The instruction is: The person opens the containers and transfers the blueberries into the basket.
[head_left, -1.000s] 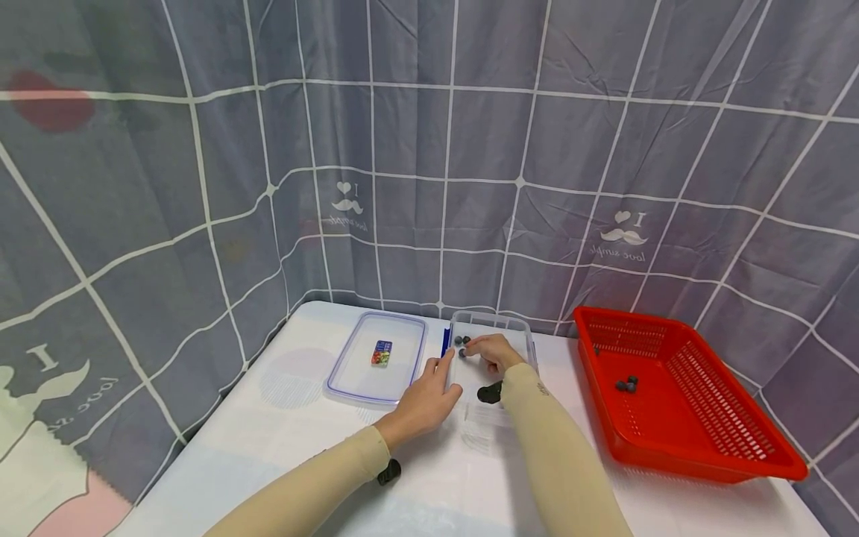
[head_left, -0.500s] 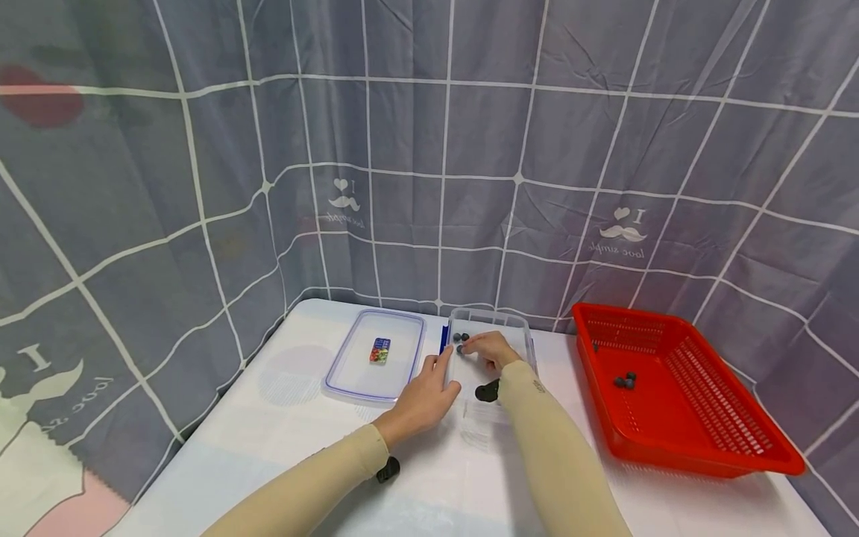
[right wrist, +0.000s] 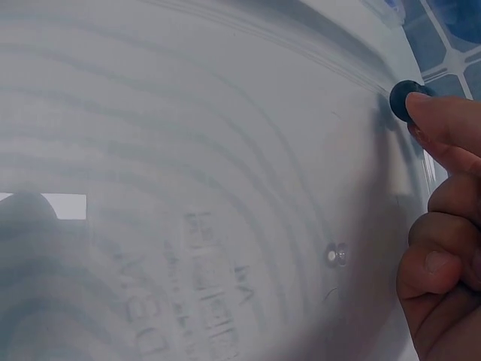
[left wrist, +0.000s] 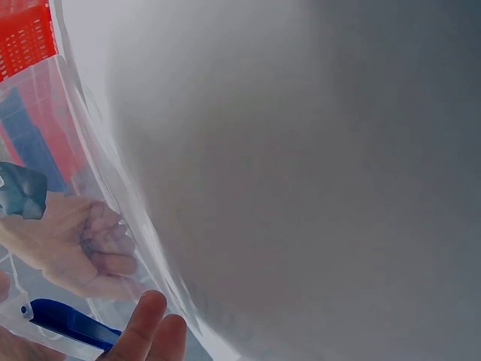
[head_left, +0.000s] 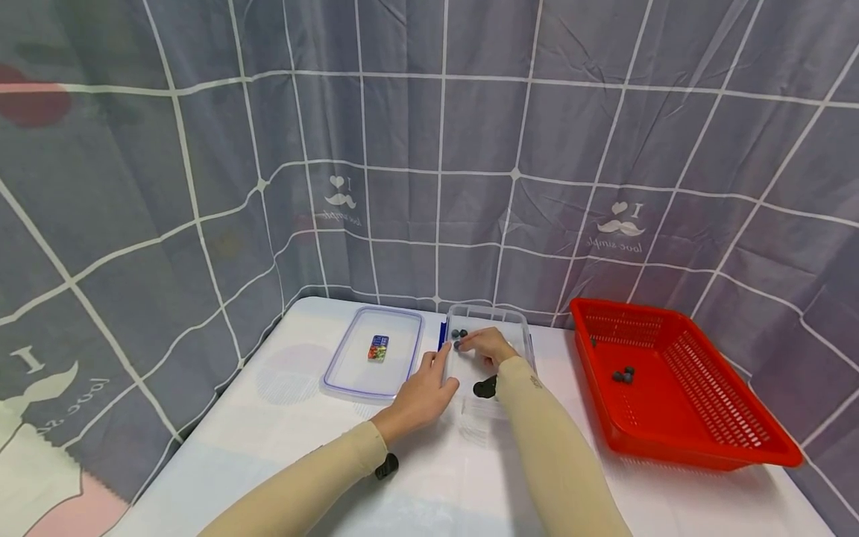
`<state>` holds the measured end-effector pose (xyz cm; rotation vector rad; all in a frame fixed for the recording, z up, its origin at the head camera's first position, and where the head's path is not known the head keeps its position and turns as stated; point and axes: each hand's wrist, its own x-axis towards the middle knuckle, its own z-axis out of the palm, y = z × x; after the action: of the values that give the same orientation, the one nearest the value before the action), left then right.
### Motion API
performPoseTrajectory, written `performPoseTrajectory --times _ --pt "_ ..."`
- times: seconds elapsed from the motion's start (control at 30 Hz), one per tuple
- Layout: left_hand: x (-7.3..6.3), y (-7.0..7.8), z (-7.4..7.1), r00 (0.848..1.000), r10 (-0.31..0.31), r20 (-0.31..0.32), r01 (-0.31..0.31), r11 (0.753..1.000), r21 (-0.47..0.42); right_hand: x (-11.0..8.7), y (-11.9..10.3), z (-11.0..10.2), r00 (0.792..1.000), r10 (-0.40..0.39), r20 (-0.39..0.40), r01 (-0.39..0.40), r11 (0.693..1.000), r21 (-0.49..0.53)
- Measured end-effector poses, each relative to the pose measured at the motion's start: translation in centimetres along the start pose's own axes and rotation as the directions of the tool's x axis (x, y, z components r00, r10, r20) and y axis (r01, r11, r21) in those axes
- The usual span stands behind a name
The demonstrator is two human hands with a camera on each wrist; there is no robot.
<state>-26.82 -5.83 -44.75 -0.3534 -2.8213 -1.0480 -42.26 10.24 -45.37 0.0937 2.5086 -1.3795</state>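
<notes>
A clear plastic food container (head_left: 506, 308) with blue latches stands at the middle of the table. Inside it, in the head view, two small round blueberries (head_left: 455, 333) lie near the far left corner. My right hand (head_left: 491, 346) reaches into the container and pinches another blueberry (right wrist: 400, 100) between thumb and finger, low over the ribbed bottom. At the container's left wall, beside a blue latch (left wrist: 68, 320), rests my left hand (head_left: 423, 391) with its fingers extended. The left wrist view shows only its fingertips and, through the clear wall, part of the right hand.
Left of the container lies a clear lid (head_left: 359, 373) with a blue seal and a small colourful label (head_left: 378, 348). A red perforated basket (head_left: 698, 455) on the right holds several dark blueberries (head_left: 623, 374). A grey checked curtain (head_left: 476, 127) hangs behind the table.
The head view has shifted slightly, so everything sits a little higher and more to the left. Both hands keep almost the same place, the right still pinching the blueberry.
</notes>
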Motion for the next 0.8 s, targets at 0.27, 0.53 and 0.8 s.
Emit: performPoseTrajectory --times 0.27,0.53,0.8 --pt "0.0 0.0 0.0 1.0 0.001 0.001 -0.001 1.0 0.004 -0.2 -0.1 -0.1 1.0 -0.027 0.01 0.027 0.999 -0.035" --pt "0.1 0.1 -0.1 1.0 0.007 0.003 -0.007 1.0 0.009 -0.9 -0.5 -0.1 1.0 -0.023 0.009 0.023 0.999 -0.04" --pt "-0.1 0.1 -0.1 1.0 0.004 -0.003 -0.004 1.0 0.008 -0.9 -0.4 0.0 1.0 -0.019 0.005 0.019 0.999 -0.039"
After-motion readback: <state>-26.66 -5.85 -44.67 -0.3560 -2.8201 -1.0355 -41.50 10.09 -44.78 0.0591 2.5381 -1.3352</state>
